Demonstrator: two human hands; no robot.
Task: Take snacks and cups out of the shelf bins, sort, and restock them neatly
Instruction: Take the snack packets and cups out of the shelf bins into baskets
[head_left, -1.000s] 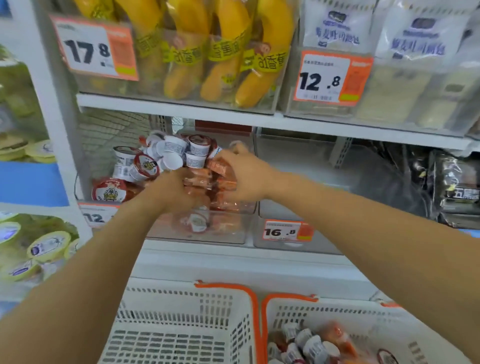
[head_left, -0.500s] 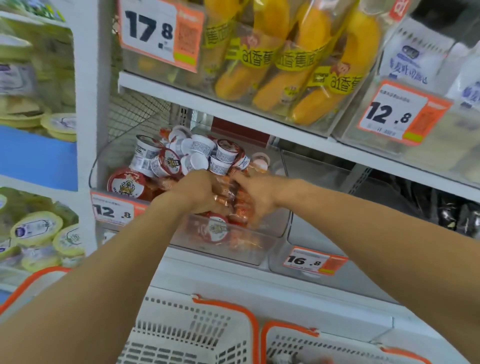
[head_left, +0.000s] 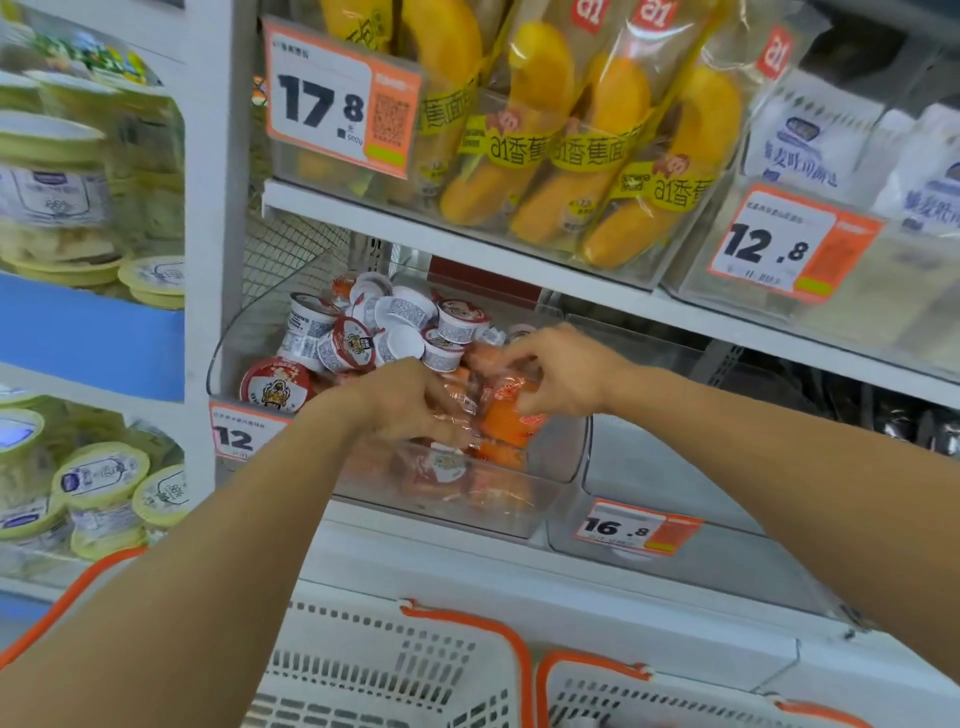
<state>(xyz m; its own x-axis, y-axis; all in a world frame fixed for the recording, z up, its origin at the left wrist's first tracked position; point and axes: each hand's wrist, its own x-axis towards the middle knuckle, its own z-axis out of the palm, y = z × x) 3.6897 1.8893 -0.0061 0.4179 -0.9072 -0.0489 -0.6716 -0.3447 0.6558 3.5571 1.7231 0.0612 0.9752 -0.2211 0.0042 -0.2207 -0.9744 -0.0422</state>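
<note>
Where the view begins, two white baskets (head_left: 395, 670) with orange rims sit side by side below the shelf. Above them, both forearms reach into a clear bin (head_left: 550, 467) on the lower shelf. The left hand (head_left: 410, 400) curls its fingers around orange snack packets (head_left: 506, 423) at the bin's front. The right hand (head_left: 561, 371) pinches the same packets from above. Behind the hands, small white cups (head_left: 400, 322) lie heaped at the bin's rear. Farther up, banana-shaped bread packs (head_left: 566, 140) fill the upper shelf beside a 17.8 price tag (head_left: 337, 98).

price tags (head_left: 340, 98) 17.8, 12.8, 16.8
</note>
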